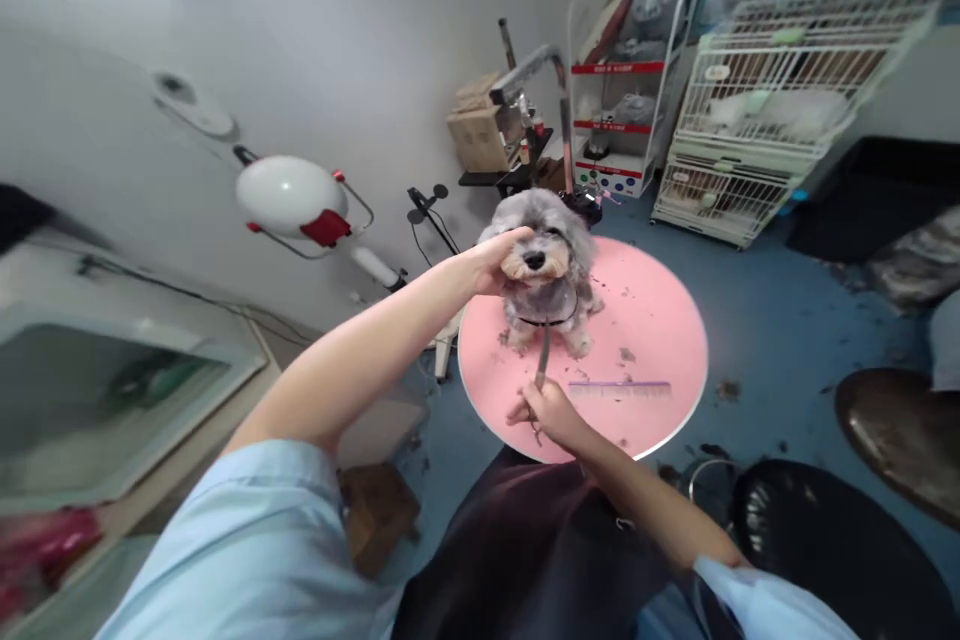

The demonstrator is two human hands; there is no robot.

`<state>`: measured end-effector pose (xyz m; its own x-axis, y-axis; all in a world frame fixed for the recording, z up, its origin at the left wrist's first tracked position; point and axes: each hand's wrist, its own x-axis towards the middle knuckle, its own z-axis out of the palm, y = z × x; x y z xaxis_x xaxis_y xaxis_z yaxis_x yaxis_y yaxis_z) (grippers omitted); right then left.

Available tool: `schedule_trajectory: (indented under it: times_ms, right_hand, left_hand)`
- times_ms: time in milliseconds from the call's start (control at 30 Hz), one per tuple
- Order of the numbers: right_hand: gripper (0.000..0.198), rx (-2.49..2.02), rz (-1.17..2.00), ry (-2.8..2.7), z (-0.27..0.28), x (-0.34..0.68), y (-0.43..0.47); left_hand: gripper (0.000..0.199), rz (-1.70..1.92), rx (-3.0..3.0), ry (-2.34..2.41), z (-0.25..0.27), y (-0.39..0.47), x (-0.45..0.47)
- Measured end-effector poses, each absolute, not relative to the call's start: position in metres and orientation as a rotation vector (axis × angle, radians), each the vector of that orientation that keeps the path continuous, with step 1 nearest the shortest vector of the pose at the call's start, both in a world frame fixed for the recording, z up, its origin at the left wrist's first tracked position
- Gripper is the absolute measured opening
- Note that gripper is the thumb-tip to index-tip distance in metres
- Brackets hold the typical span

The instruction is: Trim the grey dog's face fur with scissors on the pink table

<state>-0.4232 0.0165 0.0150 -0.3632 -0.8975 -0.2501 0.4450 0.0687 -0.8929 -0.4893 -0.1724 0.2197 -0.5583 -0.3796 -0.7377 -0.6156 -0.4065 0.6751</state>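
Observation:
A grey dog (pixel 564 240) with a paler muzzle sits facing me on a round pink grooming table. My left hand (pixel 496 262) cups the side of its head, the thumb lying across the face by the eye; the other fingers are partly hidden at the cheek. In my right hand (pixel 551 410) is a pair of grooming scissors (pixel 544 357), its blades pointing up toward the dog's chest, just below a dark band at the neck. To the right of that hand a long-toothed comb (pixel 619 384) with a purple spine lies on the table.
Clipped hair is scattered over the pink table (pixel 667 320) and blue floor. A grooming arm (pixel 562 110) rises behind the dog. White cages (pixel 780 90) and a shelf rack (pixel 619 70) stand at the back. A black stool (pixel 825 540) is close on my right.

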Motion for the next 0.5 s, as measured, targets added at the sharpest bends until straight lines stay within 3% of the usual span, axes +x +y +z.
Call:
schedule_trajectory:
  times_ms: [167, 500]
  right_hand:
    - [0.051, -0.362, -1.794, 1.036, 0.037, -0.395, -0.032]
    - [0.021, -0.481, -2.043, 1.243, 0.054, -0.397, -0.09]
  left_hand:
    - [0.044, 2.053, -1.405, 1.594, 0.222, -0.171, -0.487]
    - [0.037, 2.13, -1.384, 1.493, 0.222, -0.172, -0.487]
